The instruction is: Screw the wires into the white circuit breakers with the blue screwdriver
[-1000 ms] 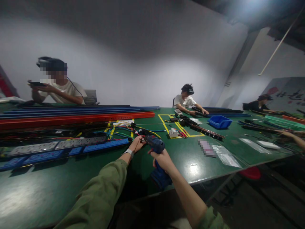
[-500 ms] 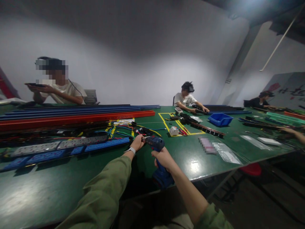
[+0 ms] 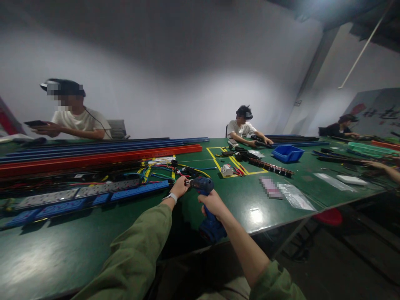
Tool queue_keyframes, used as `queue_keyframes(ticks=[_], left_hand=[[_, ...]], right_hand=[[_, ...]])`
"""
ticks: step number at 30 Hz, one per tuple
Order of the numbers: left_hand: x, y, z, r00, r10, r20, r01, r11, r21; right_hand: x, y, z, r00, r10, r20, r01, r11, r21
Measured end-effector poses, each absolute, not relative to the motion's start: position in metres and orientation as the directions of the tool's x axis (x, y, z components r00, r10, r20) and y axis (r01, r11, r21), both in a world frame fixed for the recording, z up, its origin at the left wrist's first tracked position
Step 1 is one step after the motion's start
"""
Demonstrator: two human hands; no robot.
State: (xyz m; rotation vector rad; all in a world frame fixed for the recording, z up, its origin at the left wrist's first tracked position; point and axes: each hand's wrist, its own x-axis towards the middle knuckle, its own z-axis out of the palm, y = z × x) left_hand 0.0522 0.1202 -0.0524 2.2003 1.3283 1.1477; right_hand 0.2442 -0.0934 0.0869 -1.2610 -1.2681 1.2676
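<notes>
Pale wall (image 3: 156, 83) across the upper frame; green table (image 3: 240, 202) running below it. Upper left: seated co-worker (image 3: 79, 118), dark handheld thing (image 3: 39, 123) in hand. Under that, left side: red rail (image 3: 103, 155) lying lengthwise; nearer the camera, a grey socket strip (image 3: 108, 188) and a blue socket strip (image 3: 139, 191). Loose wires (image 3: 143, 174) beyond their right end.

Centre: left hand (image 3: 179, 188), fingers drawn together right at the nose of the drill (image 3: 203, 184). Whether they pinch something small or only steady the tip, cannot tell. White wristband (image 3: 170, 198) just behind. Judgement: with fingertips this near the chuck, trigger best left alone until they are off anything that turns; band and sleeve well back too.

Just right of that hand: the drill, body roughly level, nose pointing left, base low by the table's near edge. Right hand (image 3: 214, 204) closed round its handle; trigger finger's exact position unclear. Good practice, as I judge it: let this hand carry the whole weight, wrist in line with the drill's axis, so the other is free for fine work. Mind the base against the table edge.

Right of centre: white block (image 3: 226, 170), blue bin (image 3: 287, 154), clear bag (image 3: 296, 198), all apart from the drill. Elbow room looks sufficient.
</notes>
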Motion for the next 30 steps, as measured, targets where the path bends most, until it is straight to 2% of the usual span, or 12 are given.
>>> queue_keyframes(ticks=[8,30], left_hand=[[0.050,0.126,-0.059,0.255,0.834,0.489,0.579,-0.537,0.613],[0.053,0.104,-0.038,0.223,0.851,0.476,0.571,-0.510,0.644]], right_hand=[[0.242,-0.097,0.090,-0.056,0.997,-0.047,0.062,-0.044,-0.997],[0.234,-0.100,0.105,-0.082,0.993,-0.090,0.078,-0.084,-0.993]])
